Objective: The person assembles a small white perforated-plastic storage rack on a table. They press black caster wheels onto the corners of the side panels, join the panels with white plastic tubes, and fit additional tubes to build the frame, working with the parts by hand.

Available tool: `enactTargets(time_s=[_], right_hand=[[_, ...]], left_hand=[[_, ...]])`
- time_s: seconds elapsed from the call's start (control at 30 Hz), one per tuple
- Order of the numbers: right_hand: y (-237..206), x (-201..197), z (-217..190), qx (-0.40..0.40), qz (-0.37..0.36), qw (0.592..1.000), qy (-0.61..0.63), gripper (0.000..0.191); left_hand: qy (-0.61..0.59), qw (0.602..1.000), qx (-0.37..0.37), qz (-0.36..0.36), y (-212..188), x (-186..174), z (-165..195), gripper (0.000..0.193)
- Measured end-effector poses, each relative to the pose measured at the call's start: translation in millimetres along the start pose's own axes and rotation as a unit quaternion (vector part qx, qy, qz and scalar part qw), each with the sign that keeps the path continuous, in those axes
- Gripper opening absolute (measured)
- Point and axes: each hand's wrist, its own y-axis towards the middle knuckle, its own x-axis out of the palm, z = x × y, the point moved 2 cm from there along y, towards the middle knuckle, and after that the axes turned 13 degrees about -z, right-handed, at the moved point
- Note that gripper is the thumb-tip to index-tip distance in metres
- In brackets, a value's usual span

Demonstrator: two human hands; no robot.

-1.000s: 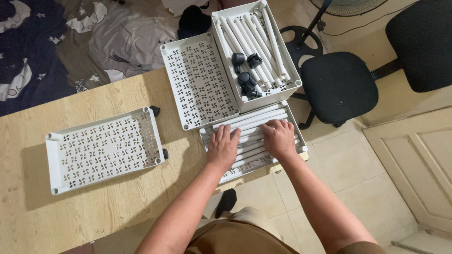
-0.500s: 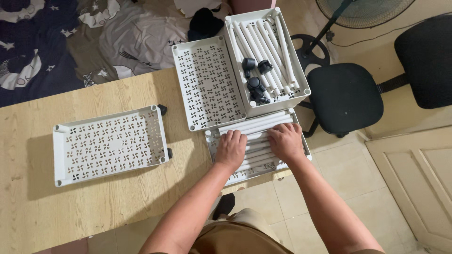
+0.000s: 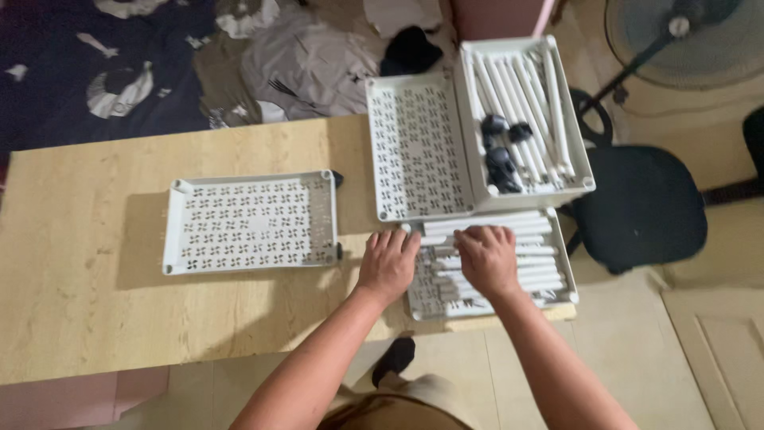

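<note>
My left hand [image 3: 387, 263] lies flat at the left rim of a white perforated tray [image 3: 561, 296] near the table's front edge. My right hand [image 3: 487, 258] rests palm down on the white plastic tubes [image 3: 532, 267] lying in that tray. Its fingers are curled over one tube, but I cannot see if they grip it. Behind it stand an empty perforated tray [image 3: 417, 147] and a tray [image 3: 582, 171] with more white tubes and several black caster wheels [image 3: 500, 155].
Another empty white perforated tray [image 3: 248, 223] lies to the left on the light wooden table [image 3: 79, 279]. A black office chair [image 3: 641, 207] and a floor fan [image 3: 684, 40] stand to the right. Clothes and dark bedding [image 3: 119, 64] lie beyond the table.
Both hands slid a little to the left across the near tray. The left hand came off the tubes onto the tray's left rim. The camera view shifted to the left.
</note>
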Motion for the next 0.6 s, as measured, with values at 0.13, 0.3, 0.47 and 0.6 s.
enactTargets(time_s=[0.13, 0.3, 0.47, 0.6], right_hand=[[23, 13, -45, -0.042, 0.009, 0.998, 0.036, 0.028], [54, 33, -95, -0.06, 0.0, 0.996, 0.071, 0.024], [87, 58, -150, -0.081, -0.015, 0.992, 0.1, 0.025], [107, 85, -193, -0.016, -0.063, 0.997, 0.045, 0.059]], left_hand=[[0.01, 0.999, -0.045, 0.01, -18, -24, -25, 0.036], [0.028, 0.997, -0.073, 0.021, -39, -51, -55, 0.033], [0.049, 0.993, -0.109, 0.02, -77, -77, -111, 0.031], [0.066, 0.984, -0.162, 0.02, -112, -96, -165, 0.017]])
